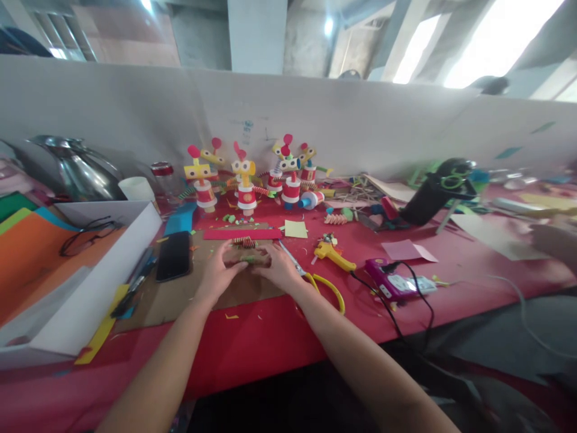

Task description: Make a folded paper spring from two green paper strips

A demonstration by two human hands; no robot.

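Note:
My left hand (219,269) and my right hand (280,268) face each other low over a brown cardboard mat (205,304), fingers curled. Between them are accordion-folded paper springs: a reddish striped spring (244,242) near the fingertips and a green spring (247,259) near the thumbs. Both hands appear to grip the springs' ends, though the exact contact is partly hidden. Just beyond lies a red paper strip (241,234). Yellow-handled scissors (324,282) rest partly beneath my right forearm. Left of my hands, a black phone (174,256) lies on the mat.
Several red-and-white paper-cup figures (247,195) stand at the back, one tipped over. To the right are a yellow glue gun (334,257) and a purple power strip (392,282) with cords. A white box (99,264) and steel jug (85,171) stand left.

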